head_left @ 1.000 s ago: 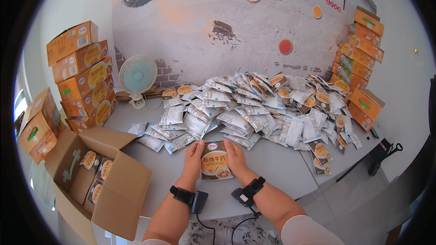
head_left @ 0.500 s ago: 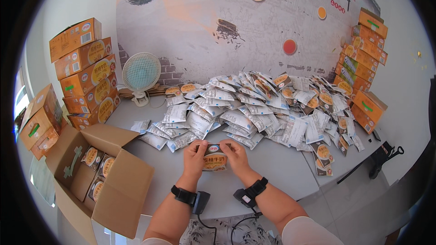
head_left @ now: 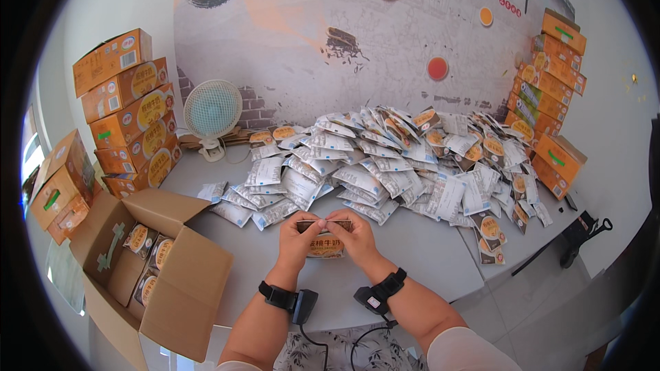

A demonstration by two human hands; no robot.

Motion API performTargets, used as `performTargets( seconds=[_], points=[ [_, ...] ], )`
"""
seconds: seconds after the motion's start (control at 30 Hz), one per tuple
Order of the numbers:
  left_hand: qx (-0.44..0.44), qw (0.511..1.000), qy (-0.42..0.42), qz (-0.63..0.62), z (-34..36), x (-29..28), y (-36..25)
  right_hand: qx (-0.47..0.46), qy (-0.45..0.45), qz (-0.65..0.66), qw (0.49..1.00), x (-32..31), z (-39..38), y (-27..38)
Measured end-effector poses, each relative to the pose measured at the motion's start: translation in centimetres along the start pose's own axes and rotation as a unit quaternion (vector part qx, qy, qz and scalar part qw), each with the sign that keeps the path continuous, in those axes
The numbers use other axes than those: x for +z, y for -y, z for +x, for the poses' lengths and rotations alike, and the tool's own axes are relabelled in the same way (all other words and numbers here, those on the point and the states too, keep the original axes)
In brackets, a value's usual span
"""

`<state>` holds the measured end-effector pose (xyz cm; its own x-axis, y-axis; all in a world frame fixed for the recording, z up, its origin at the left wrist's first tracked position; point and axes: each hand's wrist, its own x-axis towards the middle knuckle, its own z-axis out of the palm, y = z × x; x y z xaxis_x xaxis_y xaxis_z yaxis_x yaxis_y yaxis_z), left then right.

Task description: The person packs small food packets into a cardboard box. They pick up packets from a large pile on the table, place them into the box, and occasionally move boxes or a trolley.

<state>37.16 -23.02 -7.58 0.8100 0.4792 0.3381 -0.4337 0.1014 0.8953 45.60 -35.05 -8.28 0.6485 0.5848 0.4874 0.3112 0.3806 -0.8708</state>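
A brown milk pouch (head_left: 326,247) with an orange and white round print hangs between my hands above the table's front part. My left hand (head_left: 298,237) grips its top left edge. On the top right edge, my right hand (head_left: 351,237) is closed too, and my thumbs nearly meet in the middle. The top strip of the pouch looks bent over under my fingers. Just beyond my hands lies a big heap of similar pouches (head_left: 357,178), most with their pale sides up.
An open cardboard carton (head_left: 185,271) at the left holds several pouches. Orange boxes (head_left: 141,106) are stacked behind it, and another stack of boxes (head_left: 546,89) rises at the far right. A small fan (head_left: 212,111) stands at the back left of the grey table (head_left: 412,268).
My thumbs have come together along the pouch's top edge, and its upper strip is folded over. Both hands stay in nearly the same place.
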Motion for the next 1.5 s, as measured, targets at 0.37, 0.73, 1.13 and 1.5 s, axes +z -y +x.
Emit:
performTargets(
  seconds=[0.37,0.73,1.13,1.5],
  points=[
    [0.012,1.0,0.007,0.007,0.2,-0.3,0.5,0.006,0.004,0.013,1.0,0.0,-0.1,0.2],
    [-0.022,0.998,-0.043,-0.035,0.6,-0.8,1.0,0.005,-0.036,0.039,0.999,-0.7,0.3,-0.5],
    [0.049,0.997,-0.044,-0.028,0.8,-1.0,0.5,-0.043,-0.075,0.004,0.996,-1.2,0.6,-0.2],
    [0.041,0.997,-0.045,-0.037,1.1,-1.4,1.0,-0.042,-0.09,-0.019,0.995,-1.7,0.9,-0.8]
  ],
)
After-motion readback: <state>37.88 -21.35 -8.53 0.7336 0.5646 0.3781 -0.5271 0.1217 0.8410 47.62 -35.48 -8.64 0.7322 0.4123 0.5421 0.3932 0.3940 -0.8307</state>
